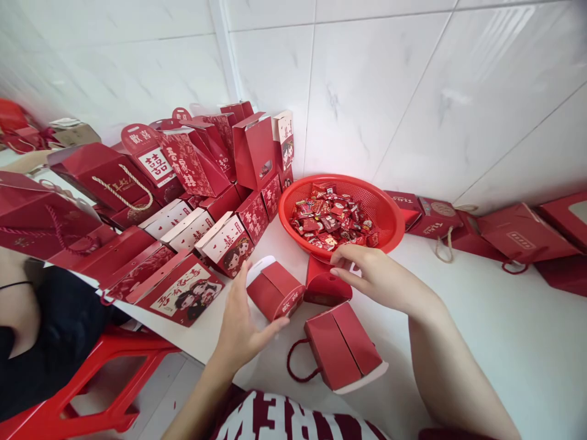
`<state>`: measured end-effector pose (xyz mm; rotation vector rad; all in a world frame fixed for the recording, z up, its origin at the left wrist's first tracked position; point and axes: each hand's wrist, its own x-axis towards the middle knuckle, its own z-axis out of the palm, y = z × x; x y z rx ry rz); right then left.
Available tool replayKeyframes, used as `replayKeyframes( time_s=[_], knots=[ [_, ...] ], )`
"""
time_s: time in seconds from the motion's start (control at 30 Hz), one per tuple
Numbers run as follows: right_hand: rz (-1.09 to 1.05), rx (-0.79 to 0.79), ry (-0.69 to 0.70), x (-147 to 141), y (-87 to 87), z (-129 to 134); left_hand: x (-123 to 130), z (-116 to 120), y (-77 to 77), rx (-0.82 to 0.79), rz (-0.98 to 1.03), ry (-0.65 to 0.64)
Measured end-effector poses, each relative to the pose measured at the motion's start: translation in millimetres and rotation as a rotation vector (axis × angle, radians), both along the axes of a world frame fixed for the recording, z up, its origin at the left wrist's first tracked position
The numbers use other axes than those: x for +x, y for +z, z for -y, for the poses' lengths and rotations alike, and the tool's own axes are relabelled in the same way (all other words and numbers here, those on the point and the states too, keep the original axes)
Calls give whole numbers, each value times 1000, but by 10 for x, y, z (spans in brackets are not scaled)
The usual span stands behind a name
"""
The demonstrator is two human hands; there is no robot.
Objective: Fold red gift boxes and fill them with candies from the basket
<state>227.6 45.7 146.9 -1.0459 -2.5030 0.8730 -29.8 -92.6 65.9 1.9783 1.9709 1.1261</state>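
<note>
My left hand (245, 327) rests around a small red gift box (274, 287), with the thumb at its near corner and the fingers along its left side. The box lies on the white table with a white-lined flap sticking up. My right hand (373, 275) is over another red box (325, 286), by the near rim of a red plastic basket (389, 217). Its fingers are bent and apart, and nothing shows between them. Wrapped candies (332, 214) fill the basket's left part. Closer to me lies a red box with a rope handle (343, 345).
Rows of red and white gift boxes (224, 241) crowd the table's left side. More red boxes (509, 229) line the tiled wall (389, 73) at right. A person in dark clothing (50, 330) is at far left, near a red plastic stool (110, 366).
</note>
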Motion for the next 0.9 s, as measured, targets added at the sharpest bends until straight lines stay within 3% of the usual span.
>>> replayKeyframes(
  time_s=[0.1, 0.2, 0.43, 0.57, 0.67, 0.77, 0.9],
  knots=[
    [-30, 16, 28, -22, 19, 20, 23, -63, -128, 6, 72, 40],
    [-25, 23, 53, -46, 15, 38, -26, -135, -180, 22, -1, 34],
    [-11, 39, 73, -70, -11, 20, 107, -43, -6, -116, -514, 2],
    [-11, 25, 63, -51, -18, -7, 177, -79, -28, -146, -550, 39],
    [-2, 26, 32, -14, -21, -17, 73, -133, -1, -218, -482, -50],
    [4, 30, 8, 32, -9, -24, -131, -70, 209, -282, -398, -141],
    [9, 22, -10, 78, 25, -36, -547, 141, 845, -238, -339, -152]
  ],
)
